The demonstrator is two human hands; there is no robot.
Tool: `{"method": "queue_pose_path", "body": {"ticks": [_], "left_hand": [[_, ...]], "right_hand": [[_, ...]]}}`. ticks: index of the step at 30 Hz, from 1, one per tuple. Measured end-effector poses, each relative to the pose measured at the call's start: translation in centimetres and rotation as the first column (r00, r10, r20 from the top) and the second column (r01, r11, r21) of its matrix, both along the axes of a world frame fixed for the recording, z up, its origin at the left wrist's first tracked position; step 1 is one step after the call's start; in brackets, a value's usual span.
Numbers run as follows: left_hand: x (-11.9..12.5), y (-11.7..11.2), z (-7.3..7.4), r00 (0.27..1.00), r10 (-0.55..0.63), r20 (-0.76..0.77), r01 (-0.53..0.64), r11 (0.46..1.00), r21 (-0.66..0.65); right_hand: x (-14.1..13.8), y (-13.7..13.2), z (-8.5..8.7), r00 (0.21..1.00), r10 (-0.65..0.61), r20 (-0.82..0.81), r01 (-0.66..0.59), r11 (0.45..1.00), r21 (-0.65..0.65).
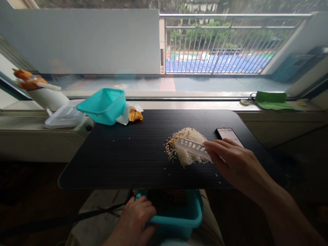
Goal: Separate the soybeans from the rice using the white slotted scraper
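Observation:
My right hand [235, 164] is closed on one end of a white plastic strip [189, 145] with a row of square holes. The strip's far end lies over a heap of white rice grains [186, 159], with yellow kernels [171, 143], perhaps corn, along its left side. Below the table edge, my left hand [139, 217] grips the left rim of a teal plastic container [176, 221] on my lap. Dark, grainy contents show dimly inside it. A phone [222, 131] with a lit screen lies beyond my right hand, partly covered by it.
On the black table [115, 164], an upper-left teal container [105, 106] stands tilted beside a crumpled yellow-brown piece [135, 115] and white wrapping. A clear lid [65, 116] rests left of it. The sill holds a green cloth [273, 100] and an orange-and-white object [43, 90].

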State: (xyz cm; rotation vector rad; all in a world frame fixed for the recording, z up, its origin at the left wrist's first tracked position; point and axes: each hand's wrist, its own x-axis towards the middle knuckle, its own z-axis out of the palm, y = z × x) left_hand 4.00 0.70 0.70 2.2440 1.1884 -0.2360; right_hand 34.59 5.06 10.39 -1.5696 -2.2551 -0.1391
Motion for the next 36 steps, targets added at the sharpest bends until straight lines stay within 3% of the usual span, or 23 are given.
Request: {"method": "queue_pose_path", "body": {"ticks": [5, 8, 11, 14, 19, 36], "left_hand": [[0.0, 0.0, -0.2, 1.000, 0.002, 0.002, -0.002, 1.000, 0.014], [0.2, 0.1, -0.3, 1.000, -0.002, -0.001, 0.002, 1.000, 0.021], [0.2, 0.1, -0.3, 1.000, -0.005, 0.024, 0.004, 0.999, 0.036], [0.0, 0.2, -0.3, 0.998, -0.012, 0.055, 0.009, 0.998, 0.057], [0.0, 0.2, -0.3, 0.997, -0.009, 0.070, 0.004, 0.998, 0.069], [-0.7, 0.1, -1.2, 0.992, -0.011, 0.126, -0.006, 0.991, 0.134]], "right_hand": [[-0.3, -0.2, 0.5, 1.000, -0.019, -0.008, 0.019, 1.000, -0.018], [0.5, 0.8, 1.0, 0.979, -0.193, -0.062, 0.194, 0.981, 0.002], [1.8, 3.0, 1.3, 0.896, -0.442, -0.049, 0.441, 0.897, -0.026], [2.8, 5.6, 1.3, 0.843, -0.536, -0.037, 0.531, 0.842, -0.098], [2.3, 8.0, 1.0, 0.858, -0.513, 0.008, 0.507, 0.845, -0.171], [-1.0, 9.8, 1.6, 0.900, -0.421, 0.112, 0.436, 0.868, -0.239]]}}
